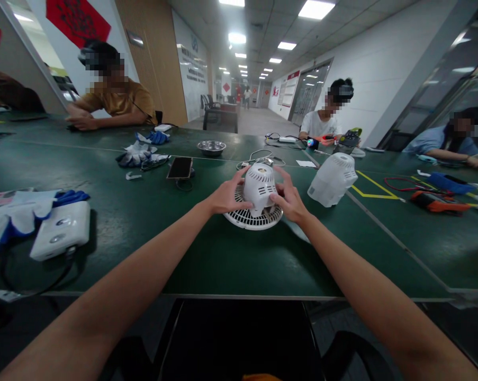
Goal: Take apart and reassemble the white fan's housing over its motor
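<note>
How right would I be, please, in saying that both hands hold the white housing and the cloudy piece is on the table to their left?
The left hand and right hand do hold the white housing, but the head view shows the cloudy piece on the table to their right, not their left.

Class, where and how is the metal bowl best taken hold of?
Probably by the near rim of the metal bowl, coming from the wearer's side, thumb inside and fingers outside: it sits upright, shallow and open on top, and bare table lies before that edge.
</note>
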`<control>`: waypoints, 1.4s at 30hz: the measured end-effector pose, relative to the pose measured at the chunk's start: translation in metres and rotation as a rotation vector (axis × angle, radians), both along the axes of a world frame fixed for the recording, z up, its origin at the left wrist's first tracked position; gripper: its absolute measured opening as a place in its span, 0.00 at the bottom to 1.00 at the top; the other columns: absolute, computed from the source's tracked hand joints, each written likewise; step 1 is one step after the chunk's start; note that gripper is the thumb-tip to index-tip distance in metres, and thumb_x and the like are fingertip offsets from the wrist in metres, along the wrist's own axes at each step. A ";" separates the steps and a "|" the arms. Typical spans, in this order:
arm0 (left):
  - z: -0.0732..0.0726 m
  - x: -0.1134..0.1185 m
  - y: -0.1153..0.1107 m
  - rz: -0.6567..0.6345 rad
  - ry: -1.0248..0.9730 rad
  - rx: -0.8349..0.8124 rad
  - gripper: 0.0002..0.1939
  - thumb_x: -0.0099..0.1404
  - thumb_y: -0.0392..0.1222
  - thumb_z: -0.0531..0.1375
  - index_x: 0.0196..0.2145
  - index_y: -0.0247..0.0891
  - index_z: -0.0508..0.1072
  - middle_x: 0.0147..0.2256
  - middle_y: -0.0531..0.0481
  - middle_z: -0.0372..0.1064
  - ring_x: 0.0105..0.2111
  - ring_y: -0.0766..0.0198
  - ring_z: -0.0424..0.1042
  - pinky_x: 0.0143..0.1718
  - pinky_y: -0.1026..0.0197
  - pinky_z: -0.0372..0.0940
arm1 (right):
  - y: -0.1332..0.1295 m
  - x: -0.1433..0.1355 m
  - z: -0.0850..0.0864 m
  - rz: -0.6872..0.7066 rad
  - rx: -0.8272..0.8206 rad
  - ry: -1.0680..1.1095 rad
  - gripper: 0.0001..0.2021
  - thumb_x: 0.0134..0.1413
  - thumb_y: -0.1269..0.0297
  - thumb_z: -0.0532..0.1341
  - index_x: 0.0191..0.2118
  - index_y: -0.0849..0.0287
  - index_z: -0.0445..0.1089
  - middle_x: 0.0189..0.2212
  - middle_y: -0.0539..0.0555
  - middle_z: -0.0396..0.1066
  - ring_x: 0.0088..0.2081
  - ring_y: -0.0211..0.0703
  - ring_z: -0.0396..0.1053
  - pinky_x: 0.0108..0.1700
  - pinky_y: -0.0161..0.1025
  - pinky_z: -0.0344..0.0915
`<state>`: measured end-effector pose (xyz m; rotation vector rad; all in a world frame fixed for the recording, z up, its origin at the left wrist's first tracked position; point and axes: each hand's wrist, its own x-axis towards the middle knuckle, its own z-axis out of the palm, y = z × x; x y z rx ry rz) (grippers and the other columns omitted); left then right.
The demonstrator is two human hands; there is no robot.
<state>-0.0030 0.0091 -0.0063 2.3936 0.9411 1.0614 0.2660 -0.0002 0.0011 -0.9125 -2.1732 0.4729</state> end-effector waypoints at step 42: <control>-0.013 -0.009 0.018 0.412 -0.063 0.077 0.25 0.69 0.54 0.58 0.59 0.39 0.71 0.49 0.41 0.75 0.49 0.51 0.75 0.56 0.44 0.68 | 0.014 0.005 -0.008 -0.130 0.070 0.086 0.48 0.47 0.61 0.66 0.73 0.46 0.45 0.72 0.59 0.53 0.64 0.69 0.63 0.64 0.71 0.60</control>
